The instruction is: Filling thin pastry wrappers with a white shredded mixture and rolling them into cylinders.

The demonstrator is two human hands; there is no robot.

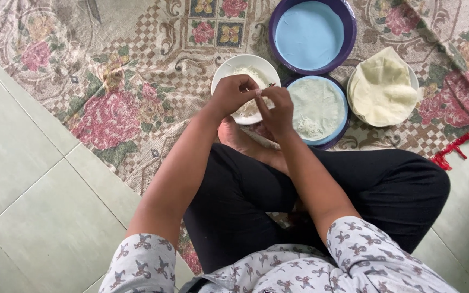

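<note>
We see the left hand (pixel 232 96) and right hand (pixel 277 111) meeting fingertip to fingertip just above the white bowl (pixel 223 70) of pale shreds; both pinch at something too small for us to make out. Just right of the right hand lies a blue plate (pixel 344 116) bearing a thin wrapper (pixel 316 106). Beyond sits a purple basin (pixel 349 32), and far right a stack of folded wrappers (pixel 382 89)

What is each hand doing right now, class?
Left hand: fingers pinched, over the white bowl; contents unclear.
Right hand: fingers curled, meeting the left; hold cannot be told.
</note>
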